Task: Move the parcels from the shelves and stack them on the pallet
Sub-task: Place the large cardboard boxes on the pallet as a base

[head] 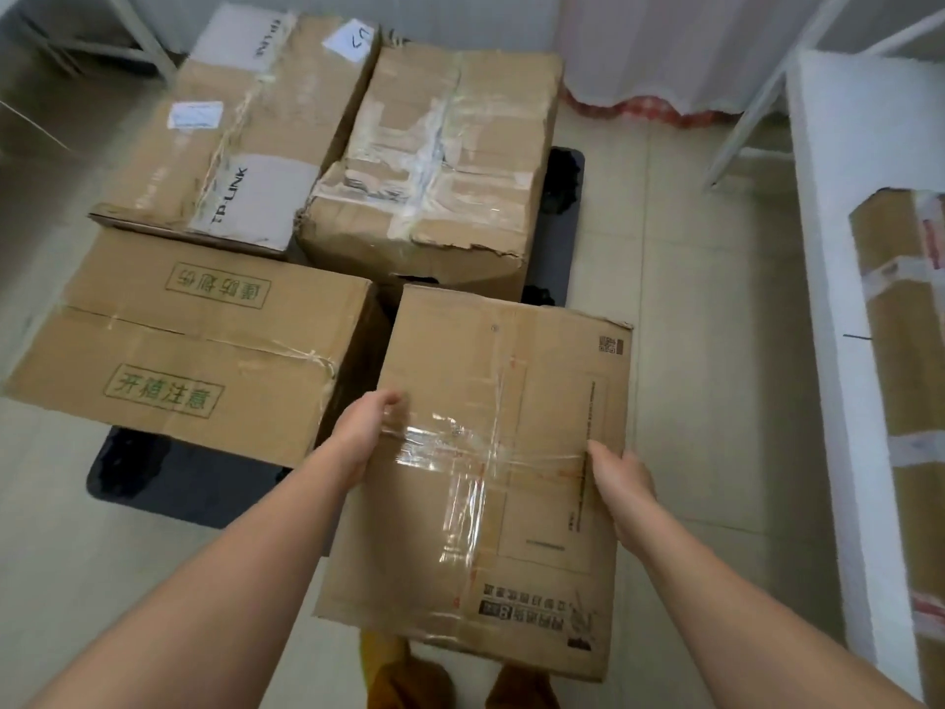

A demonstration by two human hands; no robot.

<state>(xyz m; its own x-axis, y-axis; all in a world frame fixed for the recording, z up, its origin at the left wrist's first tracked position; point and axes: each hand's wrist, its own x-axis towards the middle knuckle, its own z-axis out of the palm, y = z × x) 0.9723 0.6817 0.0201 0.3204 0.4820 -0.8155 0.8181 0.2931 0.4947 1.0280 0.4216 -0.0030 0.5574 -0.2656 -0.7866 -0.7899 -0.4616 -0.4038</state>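
— Hands first: what were they doing?

— Both gripped one cardboard box (486, 478). The left hand (360, 432) clasped its left edge, thumb over the top face by the clear tape. The right hand (621, 491) pressed against the right edge, fingers curled down the side.

— And where was that box?

— It was held out in front of the person, above the tiled floor (705, 350), its far end over the near right corner of the dark pallet (169, 483). Whether it touched the pallet could not be told. Its printed lettering sat at the near end, upside down to the wearer, and a small code mark was at the far right corner.

— What already lay on the pallet?

— Three parcels. A wide box with green lettering (189, 345) lay at the near left. Behind it sat a flat box marked TP-LINK (230, 130), with white labels on top. A worn box with torn tape (440, 161) stood at the far right, just beside the TP-LINK one.

— Anything else to the right?

— A white shelf (838, 258) ran along that side, and a taped parcel (910, 401) lay on it. At the bottom edge, below the held box, a bit of the person's brown clothing (409, 678) showed.
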